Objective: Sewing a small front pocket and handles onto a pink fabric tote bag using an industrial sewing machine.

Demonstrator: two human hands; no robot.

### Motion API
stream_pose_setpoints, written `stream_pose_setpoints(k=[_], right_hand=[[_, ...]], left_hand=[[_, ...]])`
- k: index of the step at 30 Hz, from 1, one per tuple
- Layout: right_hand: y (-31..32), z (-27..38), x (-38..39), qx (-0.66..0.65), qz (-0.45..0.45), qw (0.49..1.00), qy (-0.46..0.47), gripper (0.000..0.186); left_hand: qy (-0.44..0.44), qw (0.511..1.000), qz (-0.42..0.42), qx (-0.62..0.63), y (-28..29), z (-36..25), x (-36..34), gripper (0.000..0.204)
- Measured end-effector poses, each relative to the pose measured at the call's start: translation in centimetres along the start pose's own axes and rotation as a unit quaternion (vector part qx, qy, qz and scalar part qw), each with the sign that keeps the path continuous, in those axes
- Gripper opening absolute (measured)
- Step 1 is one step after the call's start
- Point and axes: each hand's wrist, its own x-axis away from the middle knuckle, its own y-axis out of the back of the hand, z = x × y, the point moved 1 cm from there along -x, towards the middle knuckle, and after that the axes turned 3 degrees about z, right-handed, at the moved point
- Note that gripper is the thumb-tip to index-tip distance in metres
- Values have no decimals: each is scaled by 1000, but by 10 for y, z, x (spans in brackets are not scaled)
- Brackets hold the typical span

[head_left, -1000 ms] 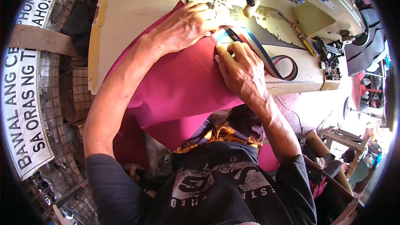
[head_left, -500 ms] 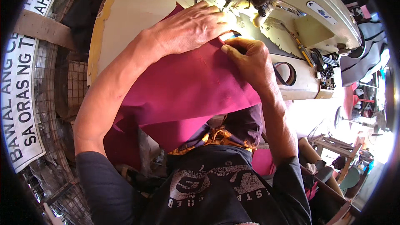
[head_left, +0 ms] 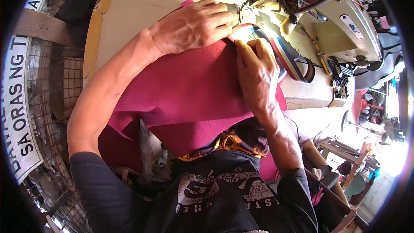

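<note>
Maroon cloth (head_left: 185, 84) spreads from the sewing machine (head_left: 297, 0) down over my lap. My left hand (head_left: 192, 28) bears on its far edge just left of the lit needle area, fingers bent and close together; its thumb is hidden. Beside it, my right hand (head_left: 257, 62) pinches the right part of that edge between thumb and fingers. From the pinch a striped tape (head_left: 280, 51) in red, white and dark blue curves away to the right, ending in a loop on the table. The fingertips hide how tape and cloth meet.
The pale machine table (head_left: 129, 4) has a worn yellow left edge. An orange-handled cutter (head_left: 322, 56) lies under the machine arm. A wire mesh wall (head_left: 47, 99) with a lettered sign (head_left: 26, 116) stands at left. Someone else's arm (head_left: 314, 159) shows at lower right.
My right hand has turned more upright, its knuckles pointing away from me. More of the striped tape now shows beyond it. The view has shifted, so the machine sits farther right.
</note>
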Motion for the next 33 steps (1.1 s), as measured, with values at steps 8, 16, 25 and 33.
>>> stream_pose_setpoints(k=[8,16,25,33], right_hand=[[6,11,18,45,-23,996,72,34],[14,14,22,34,37,994,100,40],[20,19,21,65,88,985,133,50],[24,23,17,79,122,978,148,51]], left_hand=[[16,997,-34,65,-3,-7,20,14],[42,993,15,107,14,-10,20,18],[51,991,26,123,17,-13,22,18],[60,990,29,125,19,-13,22,17]])
